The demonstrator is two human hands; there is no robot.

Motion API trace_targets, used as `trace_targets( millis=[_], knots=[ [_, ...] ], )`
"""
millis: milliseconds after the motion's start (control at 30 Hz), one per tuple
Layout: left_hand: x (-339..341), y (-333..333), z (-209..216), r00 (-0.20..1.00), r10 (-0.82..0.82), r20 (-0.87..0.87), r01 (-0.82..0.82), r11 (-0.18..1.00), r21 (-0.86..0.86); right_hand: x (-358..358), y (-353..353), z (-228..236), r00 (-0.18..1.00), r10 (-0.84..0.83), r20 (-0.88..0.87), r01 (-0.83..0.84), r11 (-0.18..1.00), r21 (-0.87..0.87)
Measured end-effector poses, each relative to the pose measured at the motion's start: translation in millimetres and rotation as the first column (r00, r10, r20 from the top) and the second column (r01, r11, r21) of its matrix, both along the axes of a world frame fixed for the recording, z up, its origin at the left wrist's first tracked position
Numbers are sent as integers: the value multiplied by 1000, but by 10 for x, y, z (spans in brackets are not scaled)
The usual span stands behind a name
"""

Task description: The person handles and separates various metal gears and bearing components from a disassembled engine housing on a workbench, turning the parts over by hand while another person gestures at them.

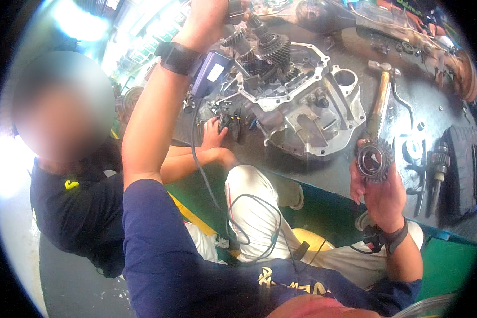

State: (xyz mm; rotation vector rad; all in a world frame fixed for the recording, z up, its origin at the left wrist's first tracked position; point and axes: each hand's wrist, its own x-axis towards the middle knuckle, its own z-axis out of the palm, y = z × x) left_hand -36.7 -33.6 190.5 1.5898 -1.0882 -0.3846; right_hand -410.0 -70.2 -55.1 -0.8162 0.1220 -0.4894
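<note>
- While the two hands are held well apart, a toothed gear ring (pixel 388 159) is gripped in the upturned right hand (pixel 384 197) at the near edge of the worktop (pixel 428 114).
- The left hand (pixel 209 20) is raised to the top of the view beside a dark metal part (pixel 236 9); whether it is closed on that part cannot be told, since both are cut off by the edge.
- Below and right of the left hand, upright gear shafts (pixel 273 50) are framed by the rim of an open metal housing (pixel 307 124).
- Past the gear ring, a wooden-handled hammer (pixel 378 103) is laid on the worktop, with a bent metal rod (pixel 406 103) beside it.
- Farther right, a toothed shaft (pixel 439 164) is placed next to a black ribbed item (pixel 459 169).
- Left of the gear shafts, a purple-blue box (pixel 211 73) is seen, and a dark cable (pixel 197 151) is draped over the worktop's edge.
- Near the cable, a co-worker's hand (pixel 213 133) is rested by small black parts (pixel 230 125).
- At far right, a rusty drum (pixel 464 74) is shown.
</note>
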Motion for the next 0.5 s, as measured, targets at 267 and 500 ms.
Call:
trace_targets(
  millis=[267, 500],
  knots=[
    [-241, -43, 115, 542, -180, 821, -468, 747, 472, -20, 20, -20, 999, 5, 33, -4, 999, -36],
    [-248, -250, 130, 540, -388, 747, -473, 594, 650, -50, 35, -31, 999, 13, -37, -15, 999, -49]
  ],
)
